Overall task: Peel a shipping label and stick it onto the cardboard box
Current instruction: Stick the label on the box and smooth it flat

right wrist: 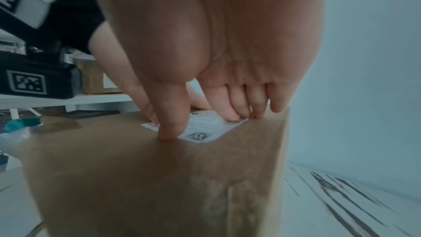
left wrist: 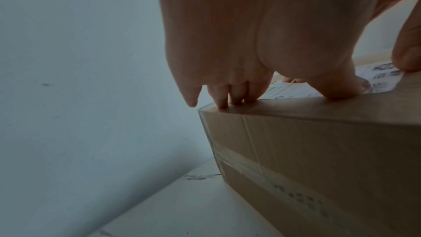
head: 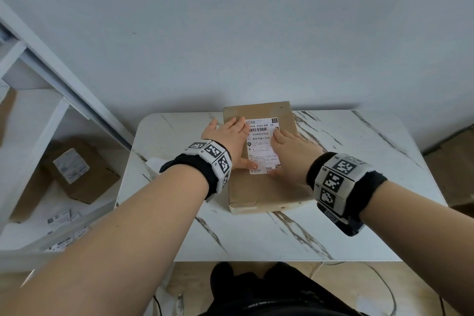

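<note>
The cardboard box (head: pixel 261 161) sits on the marble tabletop (head: pixel 346 187) against the wall, and the shipping label (head: pixel 260 147) lies flat on its top face. My left hand (head: pixel 228 143) presses the label's left edge with fingers straight and flat, holding nothing. My right hand (head: pixel 292 154) presses its right edge the same way, its thumb (right wrist: pixel 173 125) at the near corner; neither grip closes on anything.

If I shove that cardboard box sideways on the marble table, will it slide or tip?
The cardboard box probably slides rather than tips: it lies flat and broad on the smooth marble table. It looks stiff, its top staying flat under the left hand and right hand. Its weight cannot be judged.
</note>
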